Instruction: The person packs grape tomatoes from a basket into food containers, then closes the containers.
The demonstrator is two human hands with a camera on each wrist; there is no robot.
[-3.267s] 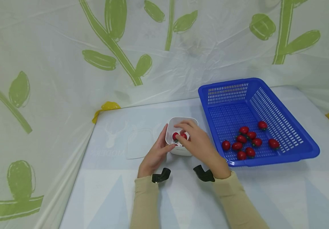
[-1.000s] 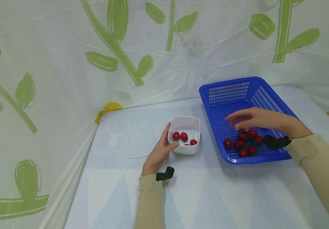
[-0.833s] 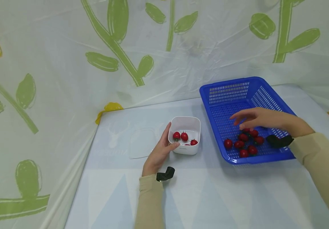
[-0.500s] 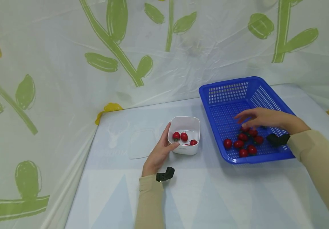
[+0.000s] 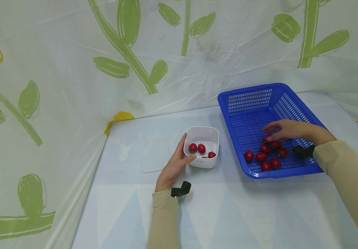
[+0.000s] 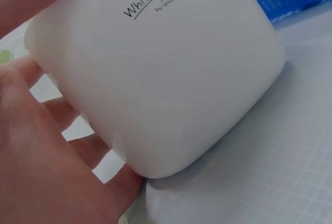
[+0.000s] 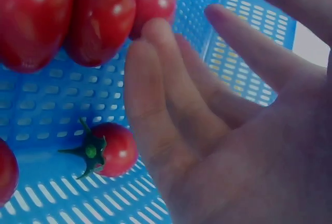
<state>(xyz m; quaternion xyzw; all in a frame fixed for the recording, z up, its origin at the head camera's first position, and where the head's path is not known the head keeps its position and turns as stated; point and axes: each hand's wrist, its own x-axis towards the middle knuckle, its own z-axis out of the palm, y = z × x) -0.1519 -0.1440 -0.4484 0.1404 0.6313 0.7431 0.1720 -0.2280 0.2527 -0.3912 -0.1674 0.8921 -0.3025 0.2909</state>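
Observation:
In the head view my left hand (image 5: 172, 169) grips a small white food container (image 5: 204, 163), thumb at its front rim and fingers along the left side. The left wrist view shows the container's printed wall (image 6: 171, 79) and these fingers (image 6: 85, 149). Several cherry tomatoes (image 5: 201, 149) lie inside. My right hand (image 5: 295, 131) is down in the blue basket, over a cluster of cherry tomatoes (image 5: 261, 156). In the right wrist view its fingers are loosely bent and spread from the thumb, fingertips right at a red tomato (image 7: 153, 1); nothing shows gripped in the palm.
The blue perforated basket (image 5: 291, 173) stands right of the container, its rim raised all round. Flat on the table, left of my left hand, lies a clear lid (image 5: 156, 155). A leaf-patterned curtain (image 5: 185, 79) hangs behind the table.
My right hand has gone from inside the white container to the blue basket on the right, then lowered and shifted slightly right over the tomatoes. My left hand keeps its grip on the container.

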